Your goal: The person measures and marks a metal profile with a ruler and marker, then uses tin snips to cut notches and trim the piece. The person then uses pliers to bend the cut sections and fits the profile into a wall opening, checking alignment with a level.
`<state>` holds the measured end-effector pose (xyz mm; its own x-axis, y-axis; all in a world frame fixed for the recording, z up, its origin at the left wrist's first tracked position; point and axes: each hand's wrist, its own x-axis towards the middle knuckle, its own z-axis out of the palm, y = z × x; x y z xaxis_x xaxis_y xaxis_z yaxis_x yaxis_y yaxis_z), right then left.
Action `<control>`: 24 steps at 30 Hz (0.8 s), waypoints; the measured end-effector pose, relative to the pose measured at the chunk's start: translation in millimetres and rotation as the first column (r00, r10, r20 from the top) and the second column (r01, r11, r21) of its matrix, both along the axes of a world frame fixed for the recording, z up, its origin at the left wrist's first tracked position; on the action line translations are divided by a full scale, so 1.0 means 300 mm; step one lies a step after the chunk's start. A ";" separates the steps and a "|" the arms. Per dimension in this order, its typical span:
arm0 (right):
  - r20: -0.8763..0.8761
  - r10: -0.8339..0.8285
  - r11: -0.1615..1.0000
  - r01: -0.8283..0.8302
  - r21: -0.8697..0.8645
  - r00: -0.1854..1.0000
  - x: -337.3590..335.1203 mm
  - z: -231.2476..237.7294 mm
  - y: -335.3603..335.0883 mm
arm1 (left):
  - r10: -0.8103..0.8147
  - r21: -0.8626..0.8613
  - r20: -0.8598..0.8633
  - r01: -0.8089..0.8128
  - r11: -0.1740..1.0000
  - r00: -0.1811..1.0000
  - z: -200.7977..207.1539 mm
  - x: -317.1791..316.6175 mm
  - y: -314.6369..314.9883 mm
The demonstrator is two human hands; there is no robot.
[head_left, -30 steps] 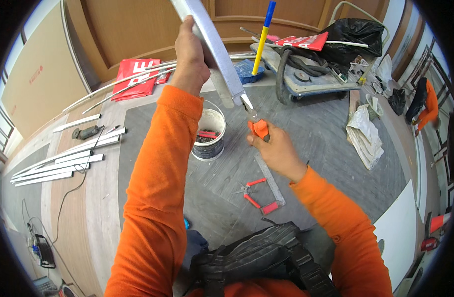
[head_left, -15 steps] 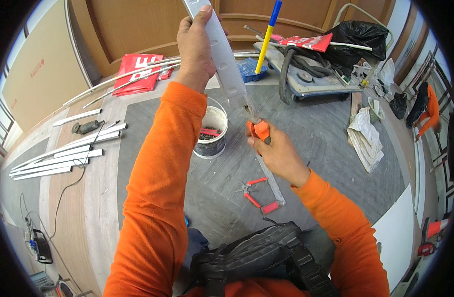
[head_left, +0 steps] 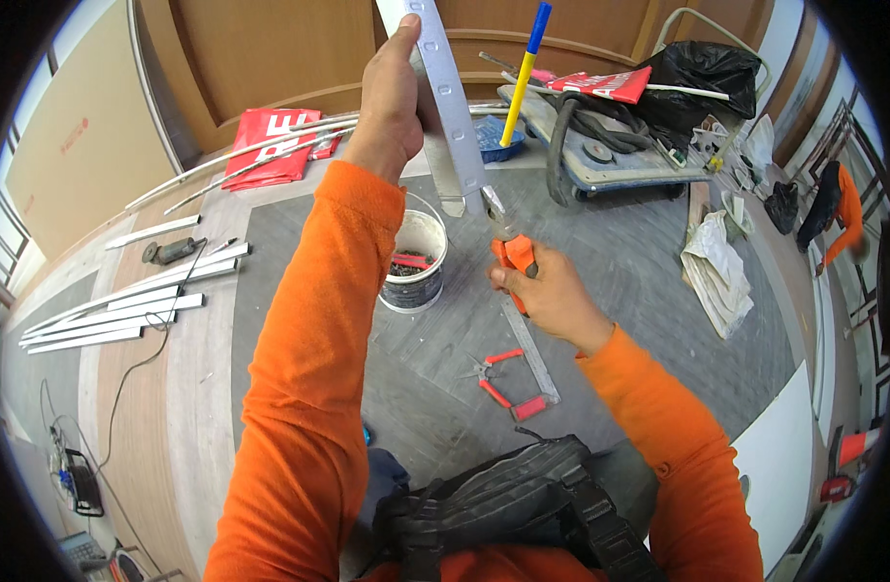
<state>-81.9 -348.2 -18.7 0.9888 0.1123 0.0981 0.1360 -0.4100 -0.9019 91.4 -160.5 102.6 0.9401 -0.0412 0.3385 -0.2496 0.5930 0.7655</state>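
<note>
My left hand is closed around a thin silver metal channel, thumb on its near face, the fingers mostly hidden behind it. The channel slants up and out of the head view. One side carries a row of small dimples, and two of its walls show at the lower end. In my right hand, closed round the orange handles, is a pair of tin snips. Its jaws are at the channel's lower right corner; whether they bite into the metal I cannot tell.
Below lie red-handled pliers and a set square. A white bucket of scraps stands mid-floor. Metal strips and a grinder lie left. A loaded trolley and blue tray are behind; a person is far right.
The channel has turned in my left hand, so its dimpled side and a second wall now show. It has shifted slightly right, and the snips have moved a little right with it.
</note>
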 end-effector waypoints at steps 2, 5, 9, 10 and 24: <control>-0.078 0.068 0.995 -0.062 0.075 0.995 -0.001 -0.022 -0.012 | 0.072 0.058 0.097 -0.078 0.995 0.993 0.006 -0.003 0.006; -0.124 0.089 0.996 -0.088 0.017 0.988 -0.020 -0.010 -0.010 | 0.172 0.147 0.183 -0.200 0.969 0.968 0.014 -0.019 0.002; -0.102 0.081 0.996 -0.084 -0.031 0.992 -0.029 -0.009 0.008 | 0.270 0.141 0.208 -0.302 0.943 0.940 0.008 -0.006 0.004; -0.093 0.075 0.996 -0.078 -0.030 0.993 -0.033 -0.005 0.012 | 0.304 0.124 0.207 -0.333 0.935 0.930 0.006 -0.004 0.002; 0.038 -0.091 0.918 0.098 -0.384 0.995 -0.038 0.070 -0.011 | 0.466 0.043 0.242 -0.489 0.871 0.851 0.032 -0.019 0.020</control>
<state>-93.1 -351.4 2.4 0.9951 0.0512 0.0849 0.0951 -0.7371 -0.6691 85.7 -154.6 112.2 0.7559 0.3496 0.5535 -0.6483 0.2815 0.7075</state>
